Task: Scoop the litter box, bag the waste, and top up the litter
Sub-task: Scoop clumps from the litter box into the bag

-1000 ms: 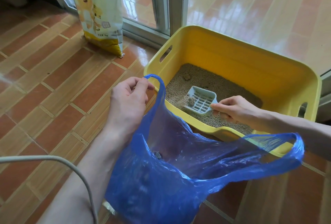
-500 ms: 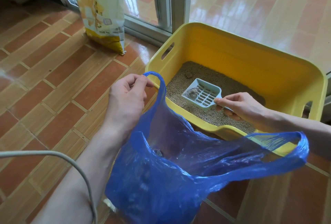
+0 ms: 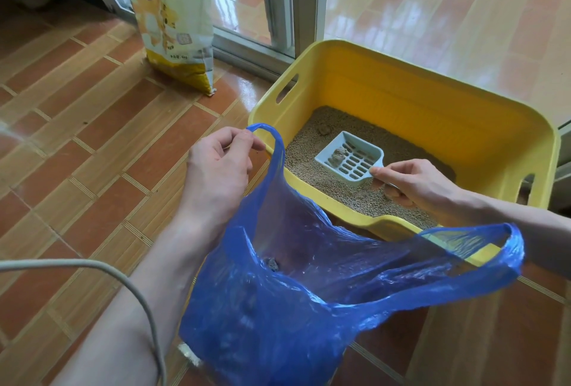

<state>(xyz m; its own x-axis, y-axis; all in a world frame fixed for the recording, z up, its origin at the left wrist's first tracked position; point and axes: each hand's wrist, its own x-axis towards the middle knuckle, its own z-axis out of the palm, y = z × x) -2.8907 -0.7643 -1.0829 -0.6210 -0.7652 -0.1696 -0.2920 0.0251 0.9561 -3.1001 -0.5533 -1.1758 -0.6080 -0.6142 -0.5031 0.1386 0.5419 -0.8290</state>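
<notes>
The pale blue scoop (image 3: 350,157), pinched at its handle by the right hand (image 3: 412,182), sits level over the litter in the yellow box (image 3: 448,114), a grey clump (image 3: 338,154) in it and another (image 3: 324,129) lying near the far wall. The left hand (image 3: 219,169) grips one handle of the blue bag (image 3: 309,308), whose open mouth hangs just beside the box's near rim. On the brown tiled floor (image 3: 92,138), a litter sack (image 3: 173,15) printed with Chinese characters leans by the sliding door (image 3: 278,2).

Litter bag (image 3: 173,15) by sliding door: large black Chinese characters "砂", "润", "土" at top. Small print near bottom reads roughly "5kg"; remainder too small to read.
</notes>
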